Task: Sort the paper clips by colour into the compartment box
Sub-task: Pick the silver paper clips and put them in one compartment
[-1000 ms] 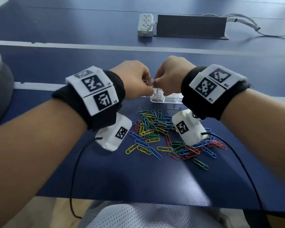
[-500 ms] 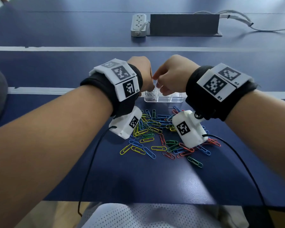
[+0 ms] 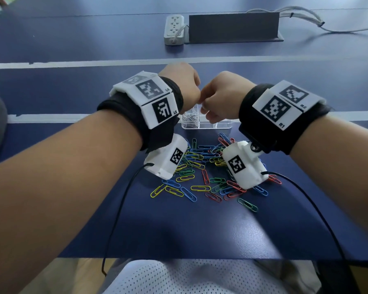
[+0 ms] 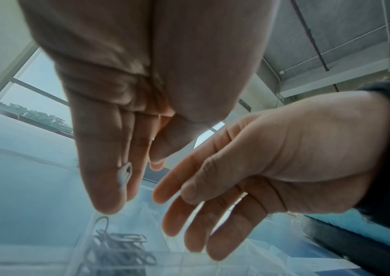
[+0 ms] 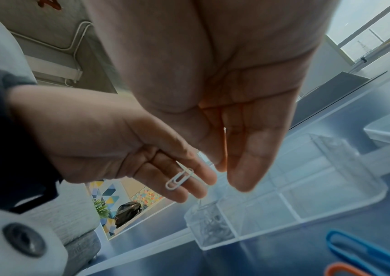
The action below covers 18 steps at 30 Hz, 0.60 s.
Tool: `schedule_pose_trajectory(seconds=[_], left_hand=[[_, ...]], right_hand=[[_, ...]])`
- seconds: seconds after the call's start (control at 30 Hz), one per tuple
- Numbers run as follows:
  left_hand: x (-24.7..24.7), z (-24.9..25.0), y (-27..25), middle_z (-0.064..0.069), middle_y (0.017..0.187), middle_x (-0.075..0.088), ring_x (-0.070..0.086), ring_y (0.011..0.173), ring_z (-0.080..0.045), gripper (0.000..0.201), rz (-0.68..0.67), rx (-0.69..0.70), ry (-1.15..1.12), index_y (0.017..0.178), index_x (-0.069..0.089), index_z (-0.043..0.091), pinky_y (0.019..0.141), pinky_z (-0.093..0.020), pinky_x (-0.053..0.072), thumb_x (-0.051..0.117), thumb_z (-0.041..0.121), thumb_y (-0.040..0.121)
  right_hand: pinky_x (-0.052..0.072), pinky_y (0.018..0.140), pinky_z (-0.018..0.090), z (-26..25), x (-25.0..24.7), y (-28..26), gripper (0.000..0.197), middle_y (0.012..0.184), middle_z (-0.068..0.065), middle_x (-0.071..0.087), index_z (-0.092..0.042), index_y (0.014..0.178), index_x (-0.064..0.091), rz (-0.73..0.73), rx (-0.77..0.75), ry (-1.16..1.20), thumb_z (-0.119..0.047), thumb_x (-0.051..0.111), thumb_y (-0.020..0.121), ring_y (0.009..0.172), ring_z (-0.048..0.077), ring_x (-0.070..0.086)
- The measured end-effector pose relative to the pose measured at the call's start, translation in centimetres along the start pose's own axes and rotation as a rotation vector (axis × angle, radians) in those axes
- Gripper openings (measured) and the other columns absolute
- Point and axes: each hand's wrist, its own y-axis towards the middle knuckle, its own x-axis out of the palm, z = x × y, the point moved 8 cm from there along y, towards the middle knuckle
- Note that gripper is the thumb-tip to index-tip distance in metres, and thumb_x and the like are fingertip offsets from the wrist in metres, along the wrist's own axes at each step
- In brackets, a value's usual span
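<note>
Both hands hang side by side over the clear compartment box (image 3: pixel 208 125), fingers pointing down. A white paper clip (image 4: pixel 125 175) lies against the straight fingers of my left hand (image 3: pixel 185 88), and the thumb is off it. The same white clip (image 5: pixel 179 178) shows in the right wrist view. My right hand (image 3: pixel 219 98) has straight fingers with nothing in them. The box's left compartment (image 3: pixel 190 118) holds several white clips; the compartments beside it look empty. A mixed pile of coloured clips (image 3: pixel 200 166) lies on the table in front of the box.
A white power strip (image 3: pixel 174 28) and a dark upright panel (image 3: pixel 234 27) with cables stand at the far side of the blue table (image 3: pixel 179 230). Black wrist-camera cables (image 3: pixel 119 209) hang over the near edge. A blue clip (image 5: pixel 354 248) and an orange clip (image 5: pixel 354 268) lie near my right wrist.
The left hand has shifted right, over the box's left end. The fingertips that met a second ago now stand a little apart.
</note>
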Motion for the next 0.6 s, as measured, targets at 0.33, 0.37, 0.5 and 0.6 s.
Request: schedule_pose_trajectory(seconds=[0.33,0.37,0.5,0.6], left_hand=[[0.6,-1.9,0.5,-0.011,0.126,0.059,0.058,0.115,-0.03,0.049,0.007,-0.048,-0.228,0.125,0.053,0.019,0.096,-0.043,0.051,0.042,0.001,0.081],[0.7,-2.0,0.4,-0.012,0.126,0.059,0.057,0.115,-0.03,0.05,-0.003,-0.05,-0.253,0.124,0.054,0.02,0.095,-0.045,0.051,0.041,0.0,0.079],[0.9,-2.8,0.2,-0.017,0.119,0.062,0.062,0.107,-0.033,0.053,-0.02,-0.029,-0.308,0.122,0.053,0.022,0.091,-0.048,0.053,0.041,0.0,0.074],[0.7,-3.2,0.1,-0.01,0.101,0.069,0.066,0.097,-0.028,0.048,-0.005,0.006,-0.308,0.121,0.054,0.021,0.089,-0.045,0.054,0.046,0.0,0.078]], right_hand=[[0.054,0.089,0.038,-1.3,-1.5,0.8,0.032,0.105,0.007,0.068,-0.015,0.114,0.065,0.113,-0.007,-0.238,-0.012,0.05,0.087,0.095,0.026,0.064],[0.053,0.09,0.037,-1.6,-1.5,1.3,0.03,0.107,0.006,0.067,-0.016,0.114,0.065,0.114,-0.01,-0.297,-0.016,0.052,0.086,0.099,0.026,0.063],[0.052,0.077,0.034,-2.8,-0.8,3.1,0.022,0.078,0.003,0.065,-0.016,0.095,0.067,0.088,-0.022,-0.434,-0.028,0.067,0.077,0.084,0.026,0.064],[0.044,0.067,0.034,-3.6,0.0,4.1,0.014,0.061,0.002,0.049,-0.017,0.081,0.059,0.088,-0.036,-0.554,-0.022,0.07,0.076,0.074,0.028,0.056]])
